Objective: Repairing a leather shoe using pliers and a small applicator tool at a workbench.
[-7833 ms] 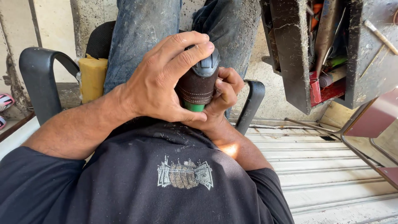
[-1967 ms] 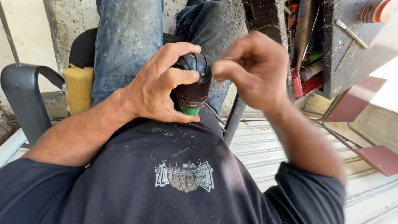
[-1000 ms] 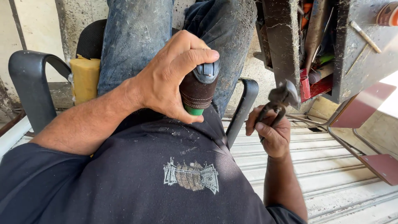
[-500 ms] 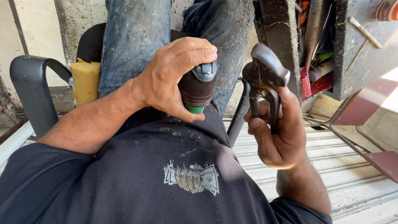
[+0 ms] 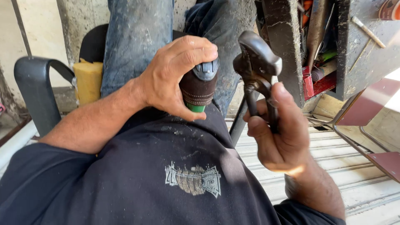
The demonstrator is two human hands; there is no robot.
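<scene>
"What did the left hand [image 5: 173, 77] have?"

"A stubby dark tool [image 5: 199, 89] with a brown ribbed body, a grey cap on top and a green end poking out below. The grip was tight around it, fingers curled over the cap and the thumb underneath, and it sat against the lap, just above the black shirt [image 5: 166, 175]."

"And the right hand [image 5: 279, 129]?"

"That grip was closed on the handles of a pair of dark metal pliers [image 5: 256, 68], with the head pointing up above the fingers. The pliers stood just beside the stubby tool, to its right, near but not touching it."

"Was the pliers' mouth biting on anything?"

"I couldn't tell from where I stood."

"What else was around?"

"Beyond the left hand were jeans [image 5: 137, 37]. Out past its wrist was a black chair arm [image 5: 35, 89] and a yellow foam block [image 5: 88, 81]. Behind the pliers hung a grimy metal rack [image 5: 287, 46] with tools stuck in it."
</scene>
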